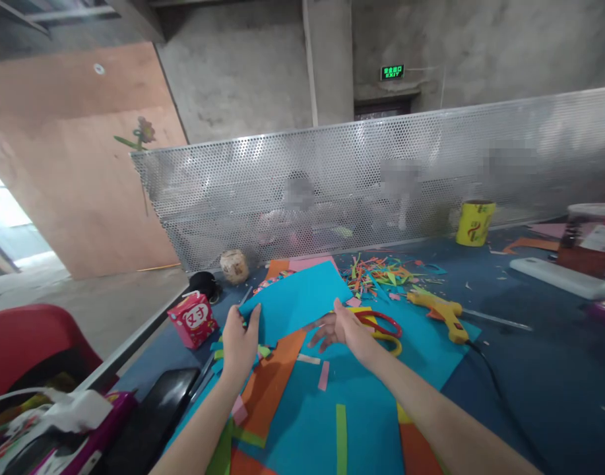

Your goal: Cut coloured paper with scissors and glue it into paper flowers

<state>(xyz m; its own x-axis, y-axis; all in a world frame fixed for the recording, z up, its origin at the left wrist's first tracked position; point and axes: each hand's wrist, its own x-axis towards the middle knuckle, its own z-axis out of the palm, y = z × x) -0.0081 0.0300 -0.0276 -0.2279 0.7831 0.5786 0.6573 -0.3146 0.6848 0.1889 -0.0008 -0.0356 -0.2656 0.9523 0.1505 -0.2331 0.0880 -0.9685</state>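
Note:
A sheet of blue paper is held up at a tilt above the table. My left hand pinches its near left corner between thumb and fingers. At the near right edge, the thumb of my right hand presses on the paper, with the fingers curving beneath. Below lie larger blue sheets, an orange paper piece, a green strip and a small pink strip. Scissors with red and yellow handles rest just right of my right hand, their blades hidden.
Shredded paper strips lie behind the sheet. A yellow glue gun with a black cord lies to the right. A red box and a black phone are at left. A perforated metal screen runs along the back, people behind it.

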